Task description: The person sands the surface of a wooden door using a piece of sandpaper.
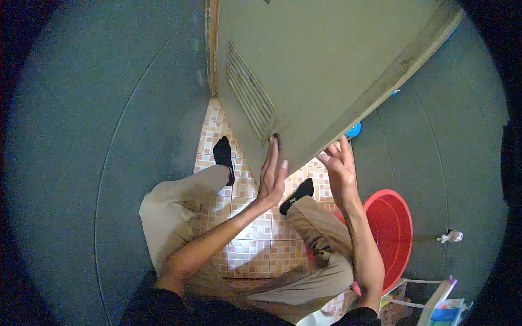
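Note:
A greenish-grey door (315, 70) with a slatted vent panel (250, 89) low on its face stands in front of me. My left hand (272, 176) lies against the door just below the vent, its fingers stretched out and fingertips near a small dark spot. At the door's long worn edge, my right hand (341, 171) has its thumb and fingers set on the rim. Part of its grip is hidden by the edge.
A red plastic basin (399, 223) leans by the right wall, with a metal tap (450, 236) beyond it. Below stands a white rack (435, 299) with packages. A wooden door frame (213, 49) rises on the left. My legs straddle the tiled floor (247, 244).

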`<control>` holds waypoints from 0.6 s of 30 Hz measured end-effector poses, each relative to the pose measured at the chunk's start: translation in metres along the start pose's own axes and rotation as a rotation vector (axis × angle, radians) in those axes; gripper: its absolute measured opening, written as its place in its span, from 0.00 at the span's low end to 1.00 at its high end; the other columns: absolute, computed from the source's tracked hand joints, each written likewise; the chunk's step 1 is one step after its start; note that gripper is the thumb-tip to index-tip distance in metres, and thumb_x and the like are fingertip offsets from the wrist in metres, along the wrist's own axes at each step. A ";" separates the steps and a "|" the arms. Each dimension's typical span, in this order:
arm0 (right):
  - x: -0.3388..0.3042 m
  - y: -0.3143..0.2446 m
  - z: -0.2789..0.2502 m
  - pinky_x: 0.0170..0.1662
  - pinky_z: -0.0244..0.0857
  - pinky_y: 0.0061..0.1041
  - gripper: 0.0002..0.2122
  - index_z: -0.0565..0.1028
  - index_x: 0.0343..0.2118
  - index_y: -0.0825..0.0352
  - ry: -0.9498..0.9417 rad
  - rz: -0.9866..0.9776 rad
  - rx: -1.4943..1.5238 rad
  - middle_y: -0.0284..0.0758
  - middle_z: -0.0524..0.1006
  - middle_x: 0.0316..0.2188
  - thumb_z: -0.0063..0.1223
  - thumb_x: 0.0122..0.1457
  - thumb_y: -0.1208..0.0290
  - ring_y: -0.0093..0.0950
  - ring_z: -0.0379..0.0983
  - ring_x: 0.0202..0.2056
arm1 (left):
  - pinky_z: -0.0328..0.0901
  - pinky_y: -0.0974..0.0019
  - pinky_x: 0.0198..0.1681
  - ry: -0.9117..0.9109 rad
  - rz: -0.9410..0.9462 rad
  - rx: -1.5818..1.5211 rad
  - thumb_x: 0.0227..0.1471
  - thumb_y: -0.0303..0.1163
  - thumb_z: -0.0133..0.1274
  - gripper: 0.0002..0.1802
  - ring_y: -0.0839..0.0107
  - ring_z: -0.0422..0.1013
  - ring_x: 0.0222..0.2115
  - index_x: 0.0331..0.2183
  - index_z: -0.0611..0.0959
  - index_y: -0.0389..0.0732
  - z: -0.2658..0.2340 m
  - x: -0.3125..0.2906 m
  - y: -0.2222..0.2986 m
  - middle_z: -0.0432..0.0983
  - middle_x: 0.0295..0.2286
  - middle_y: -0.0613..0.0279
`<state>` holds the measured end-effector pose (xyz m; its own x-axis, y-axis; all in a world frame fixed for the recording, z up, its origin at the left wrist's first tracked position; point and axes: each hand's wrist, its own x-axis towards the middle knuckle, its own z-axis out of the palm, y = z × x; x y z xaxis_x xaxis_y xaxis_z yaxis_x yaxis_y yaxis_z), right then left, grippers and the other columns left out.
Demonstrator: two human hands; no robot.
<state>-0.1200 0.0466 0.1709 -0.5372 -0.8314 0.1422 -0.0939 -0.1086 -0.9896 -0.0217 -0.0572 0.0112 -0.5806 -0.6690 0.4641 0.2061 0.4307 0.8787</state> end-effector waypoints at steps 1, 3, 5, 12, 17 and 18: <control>0.001 0.004 -0.003 0.67 0.51 0.38 0.37 0.52 0.69 0.70 0.020 0.017 0.028 0.47 0.66 0.64 0.51 0.56 0.70 0.39 0.61 0.65 | 0.37 0.56 0.72 0.019 -0.193 -0.124 0.67 0.48 0.37 0.42 0.48 0.38 0.71 0.69 0.46 0.30 0.003 -0.003 -0.008 0.40 0.70 0.40; 0.001 0.007 -0.003 0.67 0.51 0.38 0.37 0.52 0.68 0.69 0.036 0.036 0.057 0.47 0.67 0.63 0.51 0.56 0.70 0.38 0.62 0.64 | 0.37 0.60 0.72 0.042 -0.556 -0.297 0.67 0.56 0.34 0.46 0.53 0.38 0.71 0.69 0.45 0.30 0.008 -0.008 -0.027 0.39 0.70 0.42; 0.002 0.006 0.001 0.67 0.51 0.36 0.35 0.55 0.67 0.69 0.104 0.059 0.068 0.46 0.68 0.62 0.51 0.54 0.68 0.36 0.64 0.62 | 0.37 0.60 0.72 0.028 -0.559 -0.296 0.67 0.56 0.34 0.46 0.54 0.38 0.71 0.69 0.45 0.30 0.007 -0.011 -0.037 0.39 0.70 0.41; 0.002 0.001 -0.007 0.66 0.53 0.34 0.37 0.54 0.68 0.69 0.066 0.034 0.023 0.45 0.69 0.60 0.51 0.55 0.65 0.35 0.65 0.61 | 0.38 0.50 0.72 -0.042 -0.039 -0.041 0.63 0.44 0.47 0.45 0.45 0.39 0.71 0.69 0.48 0.30 0.001 0.005 0.022 0.40 0.70 0.38; 0.008 0.007 -0.018 0.68 0.48 0.39 0.40 0.49 0.70 0.70 -0.034 0.025 0.008 0.47 0.68 0.63 0.52 0.55 0.70 0.38 0.62 0.64 | 0.39 0.50 0.72 -0.086 0.121 0.065 0.63 0.44 0.47 0.45 0.46 0.41 0.71 0.69 0.48 0.31 -0.001 0.011 0.028 0.41 0.69 0.38; 0.007 0.006 -0.015 0.68 0.48 0.39 0.40 0.49 0.70 0.70 -0.035 0.026 0.009 0.47 0.68 0.63 0.52 0.55 0.70 0.38 0.62 0.64 | 0.39 0.50 0.72 -0.086 0.120 0.066 0.63 0.44 0.47 0.45 0.46 0.41 0.71 0.69 0.48 0.31 -0.002 0.010 0.024 0.41 0.69 0.38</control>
<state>-0.1365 0.0485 0.1663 -0.5096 -0.8526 0.1155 -0.0726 -0.0911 -0.9932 -0.0209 -0.0544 0.0373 -0.6205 -0.5575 0.5515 0.2273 0.5451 0.8069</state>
